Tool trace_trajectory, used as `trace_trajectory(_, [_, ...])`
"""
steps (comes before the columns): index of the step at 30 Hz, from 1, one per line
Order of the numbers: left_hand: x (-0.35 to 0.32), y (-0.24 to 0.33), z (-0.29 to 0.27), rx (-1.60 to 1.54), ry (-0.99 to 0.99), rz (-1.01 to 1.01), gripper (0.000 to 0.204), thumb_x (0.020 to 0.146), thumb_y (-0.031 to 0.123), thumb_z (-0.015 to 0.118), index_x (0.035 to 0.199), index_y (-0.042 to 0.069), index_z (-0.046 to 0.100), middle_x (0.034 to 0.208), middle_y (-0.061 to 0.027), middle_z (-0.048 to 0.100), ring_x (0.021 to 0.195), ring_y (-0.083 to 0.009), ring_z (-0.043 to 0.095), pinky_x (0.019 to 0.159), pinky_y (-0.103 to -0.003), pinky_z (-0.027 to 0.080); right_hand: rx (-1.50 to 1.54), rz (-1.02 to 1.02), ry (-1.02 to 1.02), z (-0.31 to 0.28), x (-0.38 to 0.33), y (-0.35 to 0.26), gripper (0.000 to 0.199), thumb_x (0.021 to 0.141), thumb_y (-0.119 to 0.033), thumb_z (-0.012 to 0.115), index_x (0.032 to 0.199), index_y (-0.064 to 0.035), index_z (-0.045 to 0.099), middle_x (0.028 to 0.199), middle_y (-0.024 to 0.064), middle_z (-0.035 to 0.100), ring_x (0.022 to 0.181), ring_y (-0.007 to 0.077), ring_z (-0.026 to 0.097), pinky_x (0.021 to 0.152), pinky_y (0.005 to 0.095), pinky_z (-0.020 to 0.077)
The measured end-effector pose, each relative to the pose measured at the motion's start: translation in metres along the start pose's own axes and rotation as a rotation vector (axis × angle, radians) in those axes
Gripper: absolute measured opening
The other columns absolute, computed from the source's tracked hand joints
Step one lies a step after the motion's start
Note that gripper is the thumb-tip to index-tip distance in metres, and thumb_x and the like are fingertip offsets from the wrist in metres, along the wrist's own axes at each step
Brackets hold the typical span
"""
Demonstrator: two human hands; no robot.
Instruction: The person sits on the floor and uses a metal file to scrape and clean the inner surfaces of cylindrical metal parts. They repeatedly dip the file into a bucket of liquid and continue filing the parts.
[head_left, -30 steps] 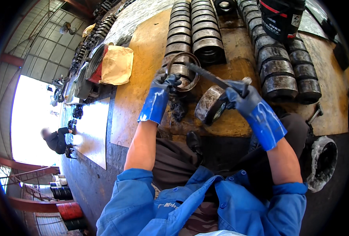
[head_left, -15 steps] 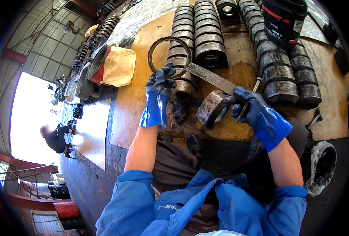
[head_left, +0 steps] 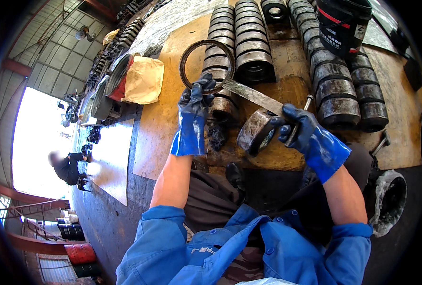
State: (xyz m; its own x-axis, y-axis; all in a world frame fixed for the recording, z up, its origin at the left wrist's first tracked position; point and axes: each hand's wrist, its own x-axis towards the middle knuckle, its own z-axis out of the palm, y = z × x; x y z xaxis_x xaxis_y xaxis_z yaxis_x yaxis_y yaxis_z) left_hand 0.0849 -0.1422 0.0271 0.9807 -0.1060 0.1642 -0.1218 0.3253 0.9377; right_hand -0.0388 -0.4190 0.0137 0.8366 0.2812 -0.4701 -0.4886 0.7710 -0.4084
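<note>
My left hand, in a blue and black rubber glove, pinches the lower edge of a thin dark metal ring, held up above the boards. My right hand, gloved alike, is closed round a flat metal strip that looks like a scraper or file. Its far end meets the ring's lower right edge; whether it touches cannot be told. A metal rod end sticks up beside the right glove; its hold is hidden. Below the strip, a thick, grimy metal roller lies on its side.
Rows of metal rollers stretch away on the plywood. A black bucket stands at the far right, a plastic-wrapped ring at the near right. A tan paper bag lies left. Another person sits far left.
The ring has turned a little to face me more fully and its top has risen. My left hand has shifted slightly right; the right hand and strip have moved slightly left.
</note>
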Motion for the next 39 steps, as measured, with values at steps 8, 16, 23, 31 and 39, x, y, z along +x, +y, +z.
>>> trace_trajectory(8, [-0.003,0.007,0.008,0.039,-0.029,0.0,0.022,0.094,0.021,0.056,0.108,0.005,0.062,0.124,-0.013,0.059,0.106,-0.0223,0.062,0.07,-0.025,0.053,0.071,0.01,-0.045,-0.011,0.001,-0.007,0.024,0.095,-0.026,0.048,0.113,-0.0101,0.051,0.088,0.0169,0.067,0.051,0.014,0.053,0.05,0.0311,0.0468])
trace_trajectory(16, [0.001,0.01,-0.003,0.049,-0.157,-0.008,0.027,0.096,0.027,0.054,0.109,0.005,0.061,0.129,-0.0136,0.056,0.111,-0.0236,0.059,0.077,-0.027,0.049,-0.057,-0.088,0.018,-0.013,-0.003,-0.011,0.025,0.093,-0.033,0.055,0.107,-0.0128,0.056,0.078,0.0088,0.067,0.05,0.0109,0.055,0.05,0.0304,0.0484])
trace_trajectory(23, [-0.001,0.018,-0.001,0.066,-0.183,-0.021,0.023,0.095,0.022,0.054,0.106,0.004,0.062,0.123,-0.0162,0.06,0.105,-0.0237,0.063,0.072,-0.028,0.052,-0.092,-0.139,0.037,-0.019,-0.004,-0.016,0.037,0.092,-0.034,0.056,0.113,-0.0039,0.053,0.08,0.0129,0.067,0.05,0.0123,0.055,0.049,0.0308,0.0499])
trace_trajectory(31, [0.0,0.021,-0.013,0.069,-0.255,-0.166,0.026,0.094,0.024,0.056,0.106,0.001,0.06,0.125,-0.0222,0.056,0.107,-0.0294,0.061,0.076,-0.031,0.054,-0.107,-0.28,0.047,-0.016,-0.008,-0.017,0.044,0.09,-0.034,0.057,0.114,0.0032,0.053,0.079,0.0179,0.067,0.049,0.014,0.056,0.046,0.0286,0.0504])
trace_trajectory(39, [0.003,0.016,-0.02,0.174,-0.332,-0.265,0.024,0.094,0.021,0.056,0.101,-0.001,0.062,0.12,-0.0217,0.06,0.1,-0.0284,0.065,0.075,-0.032,0.054,-0.222,-0.363,0.05,-0.013,-0.015,-0.02,0.045,0.089,-0.035,0.059,0.111,0.0036,0.055,0.078,0.0175,0.067,0.049,0.0157,0.059,0.044,0.0271,0.0501])
